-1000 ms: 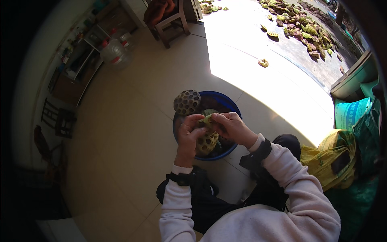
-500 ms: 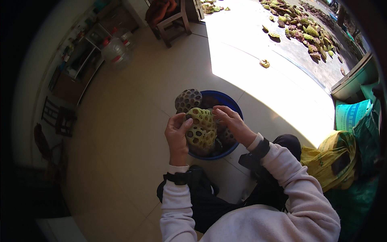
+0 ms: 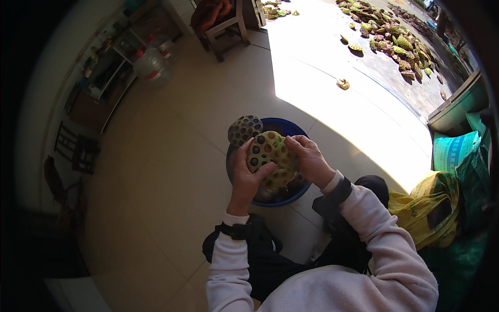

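A yellow-green lotus seed pod (image 3: 270,151) is held up over a blue basin (image 3: 292,126), its face with round holes turned upward and dark seeds in several of them. My left hand (image 3: 244,179) grips its left side, the thumb lying across the pod's face. At its right edge, my right hand (image 3: 313,162) is closed with fingertips and thumb on the rim. A greyish-brown lotus pod (image 3: 244,130) rests at the basin's far left rim. Dark contents lie in the basin, mostly hidden under the held pod and my hands.
Many lotus pods (image 3: 397,44) are heaped outside in sunlight, with one piece (image 3: 342,84) lying alone on the bright floor. Yellow (image 3: 429,208) and teal (image 3: 456,151) sacks stand at my right. A wooden chair (image 3: 226,31) and large clear bottles (image 3: 150,65) are farther off.
My right hand has closed from loosely spread fingers onto the pod's right edge. The pod has shifted slightly right and turned face up, and my left hand has moved right with it.
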A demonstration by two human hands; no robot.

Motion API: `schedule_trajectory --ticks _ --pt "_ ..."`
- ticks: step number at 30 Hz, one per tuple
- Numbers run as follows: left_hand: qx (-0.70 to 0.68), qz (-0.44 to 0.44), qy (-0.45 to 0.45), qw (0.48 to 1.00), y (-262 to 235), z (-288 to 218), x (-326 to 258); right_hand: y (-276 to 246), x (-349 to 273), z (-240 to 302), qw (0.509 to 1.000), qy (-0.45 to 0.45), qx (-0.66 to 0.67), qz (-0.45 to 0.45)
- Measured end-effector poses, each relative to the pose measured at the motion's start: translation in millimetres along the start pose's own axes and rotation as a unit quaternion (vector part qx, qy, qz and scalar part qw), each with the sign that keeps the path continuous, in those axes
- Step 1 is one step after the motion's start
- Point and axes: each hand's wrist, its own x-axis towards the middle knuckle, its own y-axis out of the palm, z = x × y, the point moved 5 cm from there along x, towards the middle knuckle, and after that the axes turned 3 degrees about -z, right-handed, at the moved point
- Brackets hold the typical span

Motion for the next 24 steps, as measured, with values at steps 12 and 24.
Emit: schedule_trajectory --ticks 12,24 --pt "0.047 0.025 -0.024 0.998 6 2 -3 25 -22 22 0.979 -0.023 -0.190 0.064" --pt "-0.140 -0.006 -0.137 0.981 6 16 -2 24 -16 17 0.997 0.023 -0.019 0.071"
